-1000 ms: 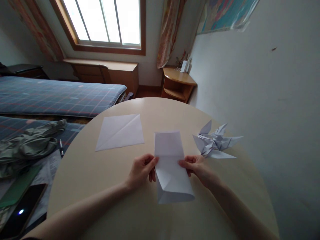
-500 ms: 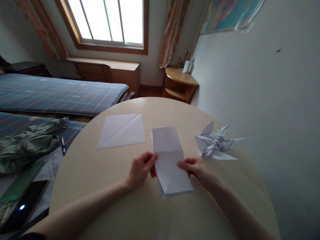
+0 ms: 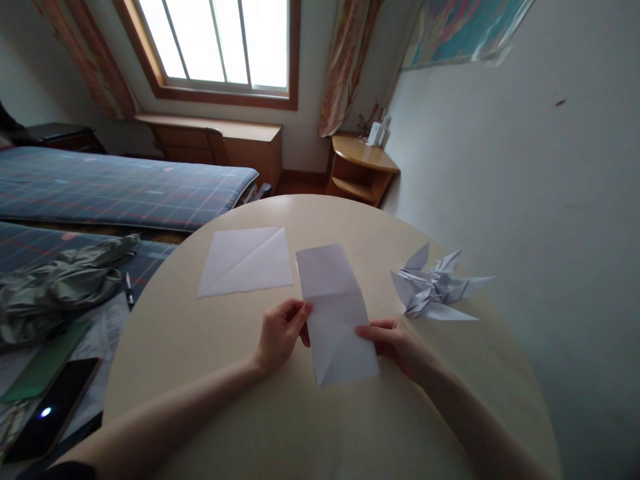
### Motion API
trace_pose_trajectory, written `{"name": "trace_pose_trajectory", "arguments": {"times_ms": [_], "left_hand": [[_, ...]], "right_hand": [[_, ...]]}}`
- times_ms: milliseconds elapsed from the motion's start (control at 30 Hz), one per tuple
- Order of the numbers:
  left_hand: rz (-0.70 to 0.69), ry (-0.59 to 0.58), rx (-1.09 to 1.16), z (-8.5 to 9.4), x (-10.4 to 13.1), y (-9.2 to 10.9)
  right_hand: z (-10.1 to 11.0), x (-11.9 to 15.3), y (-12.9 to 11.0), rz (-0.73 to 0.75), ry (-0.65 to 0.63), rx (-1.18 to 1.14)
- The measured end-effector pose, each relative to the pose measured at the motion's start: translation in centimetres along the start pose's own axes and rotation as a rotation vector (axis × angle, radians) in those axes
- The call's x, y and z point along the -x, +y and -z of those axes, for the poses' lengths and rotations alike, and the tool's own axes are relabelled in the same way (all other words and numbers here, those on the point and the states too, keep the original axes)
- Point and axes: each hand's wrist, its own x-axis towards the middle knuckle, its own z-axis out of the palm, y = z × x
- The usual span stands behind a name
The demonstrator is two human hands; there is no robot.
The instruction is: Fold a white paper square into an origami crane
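Note:
Between my hands is a white sheet of paper (image 3: pixel 337 313), folded into a long rectangle with a crease across its middle and a diagonal crease near its lower end. My left hand (image 3: pixel 284 330) pinches its left edge between thumb and fingers. At the right edge, the thumb of my right hand (image 3: pixel 393 343) lies on top, with the other fingers partly hidden behind the paper. Another square white sheet (image 3: pixel 247 260) with a diagonal crease lies flat to the left. Several folded paper cranes (image 3: pixel 435 283) sit in a cluster to the right.
The round cream table (image 3: pixel 210 400) stands beside a white wall (image 3: pixel 540 200). At left, a bed with a plaid mattress (image 3: pixel 125 190) is near the table. A crumpled grey-green cloth (image 3: pixel 60 287), a pen (image 3: pixel 129 290), a green booklet (image 3: pixel 45 360) and a phone (image 3: pixel 55 407) lie there.
The folded paper has tilted and shifted slightly up and left. Its layers, spread apart at the lower end before, now line up more closely. Both hands keep their grip.

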Motion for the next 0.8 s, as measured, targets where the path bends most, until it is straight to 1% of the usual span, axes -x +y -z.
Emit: {"name": "trace_pose_trajectory", "arguments": {"times_ms": [133,233,333,433,500,567,733,800], "left_hand": [[0.006,-0.009,0.018,-0.15,-0.06,0.00],[0.003,0.002,0.025,-0.18,-0.06,0.06],[-0.013,0.036,0.022,-0.08,-0.22,0.03],[-0.031,0.089,0.021,0.04,-0.51,-0.04],[-0.027,0.106,0.039,0.05,-0.68,-0.06],[-0.011,0.105,0.055,0.01,-0.77,-0.04],[-0.007,0.111,0.054,-0.04,-0.88,0.02],[-0.012,0.133,0.060,-0.02,-1.02,-0.01]], "right_hand": [[0.10,-0.20,0.20,0.027,0.032,0.051],[-0.13,-0.14,0.34,0.077,0.065,0.101],[-0.37,0.08,0.14,0.091,0.091,0.089],[-0.35,0.21,-0.26,0.083,0.063,0.060],[-0.22,0.12,-0.36,0.111,0.064,0.086],[-0.13,-0.12,-0.21,0.154,0.093,0.142],[-0.16,-0.67,0.59,0.241,0.246,0.296],[-0.14,-0.58,0.54,0.263,0.233,0.325]]}}
